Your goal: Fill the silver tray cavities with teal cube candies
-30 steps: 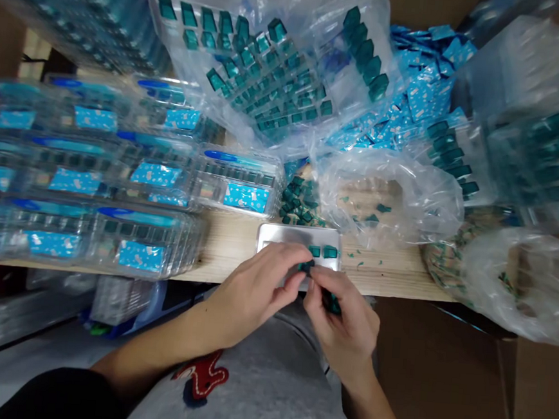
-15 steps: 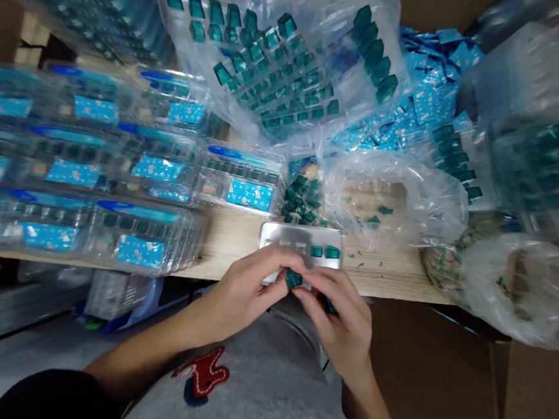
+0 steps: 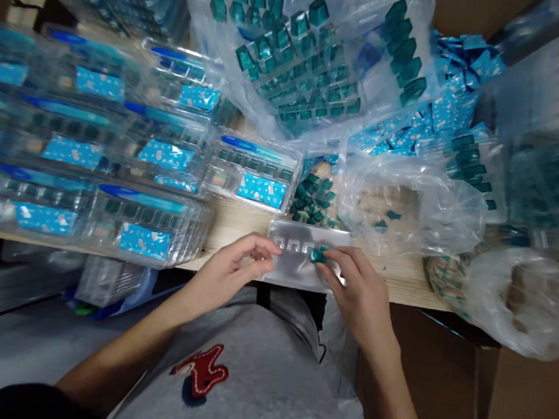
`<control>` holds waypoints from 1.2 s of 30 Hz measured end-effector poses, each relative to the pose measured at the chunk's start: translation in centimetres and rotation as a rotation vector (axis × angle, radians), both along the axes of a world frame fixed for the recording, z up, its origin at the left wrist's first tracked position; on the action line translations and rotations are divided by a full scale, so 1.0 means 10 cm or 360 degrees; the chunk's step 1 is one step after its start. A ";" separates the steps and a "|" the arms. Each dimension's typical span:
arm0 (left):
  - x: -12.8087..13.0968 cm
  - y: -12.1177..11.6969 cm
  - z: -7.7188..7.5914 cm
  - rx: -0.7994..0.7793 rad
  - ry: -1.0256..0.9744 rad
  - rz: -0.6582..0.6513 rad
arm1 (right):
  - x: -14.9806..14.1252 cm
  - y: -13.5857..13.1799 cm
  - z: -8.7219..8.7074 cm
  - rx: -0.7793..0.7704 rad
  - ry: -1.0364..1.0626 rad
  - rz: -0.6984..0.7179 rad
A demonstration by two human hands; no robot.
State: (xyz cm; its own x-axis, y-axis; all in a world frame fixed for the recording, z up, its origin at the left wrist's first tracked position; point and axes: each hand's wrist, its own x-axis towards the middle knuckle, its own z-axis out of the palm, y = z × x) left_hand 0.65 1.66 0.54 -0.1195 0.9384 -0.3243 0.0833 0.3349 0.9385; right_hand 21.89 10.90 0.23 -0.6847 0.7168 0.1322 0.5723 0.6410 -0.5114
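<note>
The right hand (image 3: 358, 287) has its grip clamped on a teal piece (image 3: 318, 255) over the metal plate (image 3: 293, 276), a steady pinch suiting something so small, while the left hand (image 3: 231, 264) is apart and open.

Pale wooden workbench (image 3: 399, 287) beside cardboard boxes (image 3: 430, 383)

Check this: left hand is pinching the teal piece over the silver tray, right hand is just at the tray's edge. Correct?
No, the hands are swapped. The head view shows the right hand pinching the teal piece over the silver tray, and the left hand just at the tray's edge.
</note>
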 end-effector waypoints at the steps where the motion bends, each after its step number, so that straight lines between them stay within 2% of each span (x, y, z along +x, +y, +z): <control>1: -0.02 0.00 -0.01 -0.0001 0.0049 0.0030 | -0.03 0.04 -0.02 0.0095 -0.0129 0.0048; 4: -0.05 0.01 0.00 0.0005 0.0118 0.0048 | -0.11 0.13 -0.03 0.0262 -0.0311 0.0166; 7: -0.02 0.02 0.01 -0.0008 0.0138 0.0002 | -0.18 0.15 -0.02 0.0315 -0.0354 0.0256; 11: 0.02 0.04 0.00 0.0024 0.0175 -0.0051 | -0.24 0.15 -0.04 0.0213 -0.0439 0.0329; 15: 0.02 0.05 -0.01 0.0091 0.0238 -0.0102 | -0.26 0.16 -0.07 0.0143 -0.0471 0.0294; 17: 0.02 0.06 -0.01 0.0138 0.0295 -0.0116 | -0.23 0.15 -0.06 0.0049 -0.0374 0.0253; 19: 0.04 0.07 0.02 0.0227 0.0385 -0.0124 | -0.20 0.11 -0.01 -0.0325 0.0018 0.0079; 22: 0.12 0.11 0.07 0.0538 0.0599 -0.0176 | -0.19 0.02 0.09 -0.1333 0.0886 -0.0216; 23: 0.16 0.13 0.09 0.0661 0.0687 -0.0223 | -0.20 0.00 0.13 -0.1630 0.1074 -0.0262; 24: 0.20 0.15 0.11 0.0773 0.0780 -0.0286 | -0.22 -0.03 0.16 -0.1864 0.1201 -0.0288; 26: 0.28 0.19 0.15 0.0921 0.0966 -0.0413 | -0.26 -0.06 0.20 -0.2131 0.1349 -0.0337; 28: 0.34 0.22 0.18 0.0970 0.1090 -0.0468 | -0.29 -0.09 0.22 -0.2212 0.1455 -0.0365; 30: 0.36 0.23 0.19 0.0985 0.1091 -0.0417 | -0.29 -0.11 0.23 -0.2207 0.1535 -0.0342; 36: 0.32 0.21 0.21 0.0936 0.0663 -0.0118 | -0.18 -0.23 0.27 -0.1815 0.1348 -0.0212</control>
